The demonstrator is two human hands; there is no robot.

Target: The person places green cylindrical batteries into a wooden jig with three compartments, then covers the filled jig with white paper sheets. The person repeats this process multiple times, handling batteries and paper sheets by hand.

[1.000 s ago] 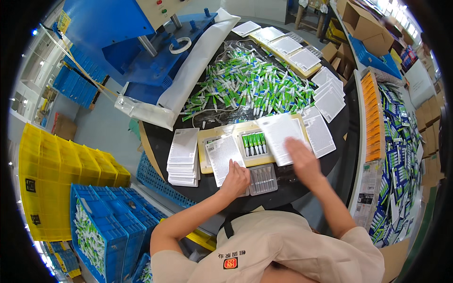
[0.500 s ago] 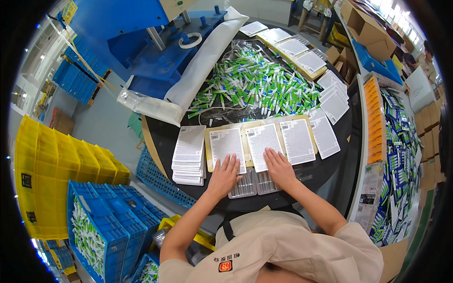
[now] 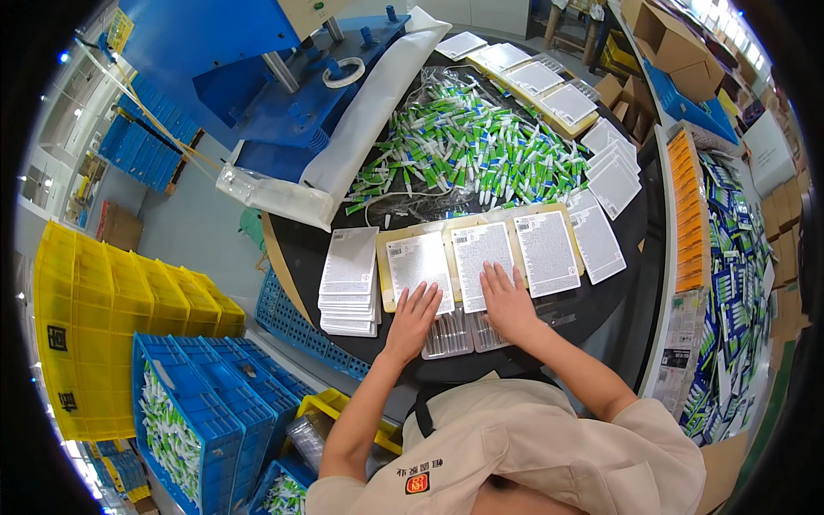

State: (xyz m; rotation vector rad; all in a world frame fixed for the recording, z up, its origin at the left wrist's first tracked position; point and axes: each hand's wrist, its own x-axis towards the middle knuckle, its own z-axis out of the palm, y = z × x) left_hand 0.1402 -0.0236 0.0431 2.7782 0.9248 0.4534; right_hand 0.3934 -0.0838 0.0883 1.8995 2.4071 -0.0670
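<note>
Three white printed cards lie in a row on a pale yellow fixture (image 3: 384, 276) at the near side of the round black table. My left hand (image 3: 414, 322) lies flat, fingers apart, on the lower part of the left card (image 3: 418, 259). Spread over the lower right of the middle card (image 3: 481, 251) are the fingers of my right hand (image 3: 512, 307). The right card (image 3: 548, 256) is untouched. Clear ribbed plastic blister trays (image 3: 446, 337) stick out between my hands, below the cards. Beside my left hand stands a stack of white cards (image 3: 348, 266).
A heap of green and white small tubes (image 3: 481, 154) covers the table beyond the cards. More loose cards (image 3: 614, 184) and another card-covered yellow fixture (image 3: 577, 129) lie at the right. A blue press (image 3: 283, 129) stands at the back left, with yellow crates (image 3: 103, 318) and blue crates (image 3: 206, 386) nearer.
The whole view has shifted slightly. Both hands stay on the same two cards, with hardly any movement of the fingers.
</note>
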